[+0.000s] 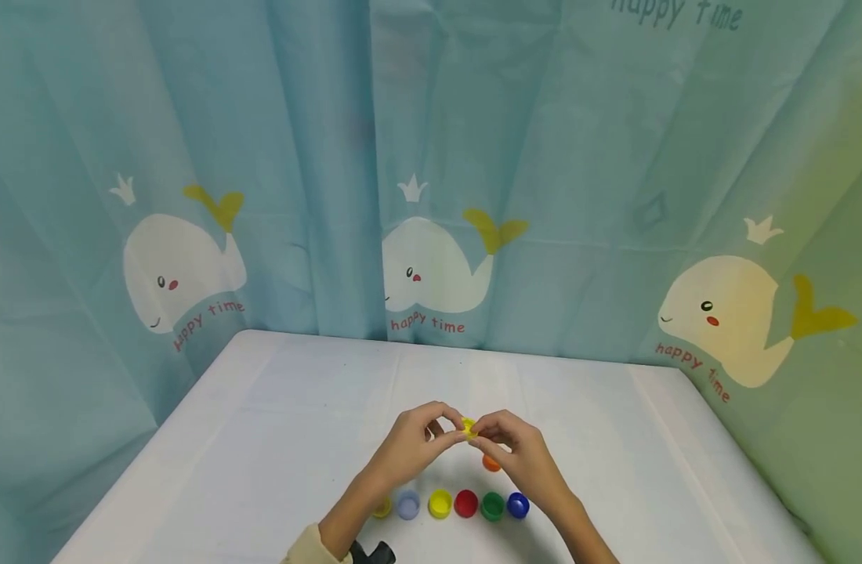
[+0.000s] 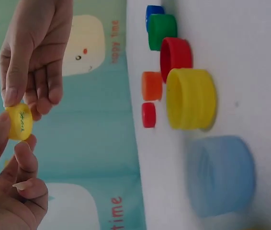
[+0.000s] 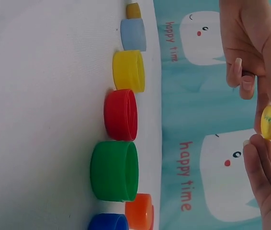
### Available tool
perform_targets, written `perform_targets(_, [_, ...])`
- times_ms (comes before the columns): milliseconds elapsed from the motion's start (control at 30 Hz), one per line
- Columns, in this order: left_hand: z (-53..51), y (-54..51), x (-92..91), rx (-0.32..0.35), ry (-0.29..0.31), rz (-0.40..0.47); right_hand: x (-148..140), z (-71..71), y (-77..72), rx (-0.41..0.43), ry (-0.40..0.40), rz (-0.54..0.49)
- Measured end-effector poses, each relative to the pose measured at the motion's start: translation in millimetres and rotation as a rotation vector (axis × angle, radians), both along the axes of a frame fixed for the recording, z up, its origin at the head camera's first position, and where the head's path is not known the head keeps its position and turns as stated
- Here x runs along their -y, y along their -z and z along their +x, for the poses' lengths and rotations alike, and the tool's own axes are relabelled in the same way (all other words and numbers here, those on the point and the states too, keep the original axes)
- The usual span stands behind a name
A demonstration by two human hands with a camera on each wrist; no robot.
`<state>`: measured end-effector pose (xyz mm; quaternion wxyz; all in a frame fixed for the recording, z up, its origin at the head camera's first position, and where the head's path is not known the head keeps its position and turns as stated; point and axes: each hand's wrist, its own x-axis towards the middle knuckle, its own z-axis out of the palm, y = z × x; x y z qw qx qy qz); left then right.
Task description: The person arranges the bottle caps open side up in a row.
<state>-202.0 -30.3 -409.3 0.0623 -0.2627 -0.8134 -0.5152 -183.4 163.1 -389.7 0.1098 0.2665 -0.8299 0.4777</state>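
A small yellow bottle cap (image 1: pixel 469 428) with dark handwriting on it is held up over the table between both hands. My left hand (image 1: pixel 411 444) pinches it between thumb and fingertips from the left. From the other side, my right hand (image 1: pixel 521 454) grips the same cap with thumb and fingers. The writing shows best on the yellow cap (image 2: pixel 20 122) in the left wrist view. Below the hands, an orange cap (image 3: pixel 139 211) stands on the table, and a small red cap (image 2: pixel 149 115) is beside it in the left wrist view.
A row of caps lies nearer the body: yellow-brown (image 1: pixel 382 508), pale blue (image 1: pixel 407 505), yellow (image 1: pixel 440 504), red (image 1: pixel 466 504), green (image 1: pixel 493 507) and dark blue (image 1: pixel 519 505). The white table (image 1: pixel 262 439) meets a curtain (image 1: pixel 318 196) printed with whales.
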Motion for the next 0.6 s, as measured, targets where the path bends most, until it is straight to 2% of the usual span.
perform_targets(267, [3.1,7.3,-2.0,0.015,-0.035,0.059,2,1.3,-0.9,0.010,-0.019,0.031])
perform_targets(433, [3.1,10.8,-3.3,0.030,-0.049,0.060,1,0.1,-1.0,0.008,-0.055,0.039])
perform_targets(600, [1.9,13.2,-5.3,0.003,-0.049,0.063,0,-0.2,-2.6,0.027,-0.063,0.054])
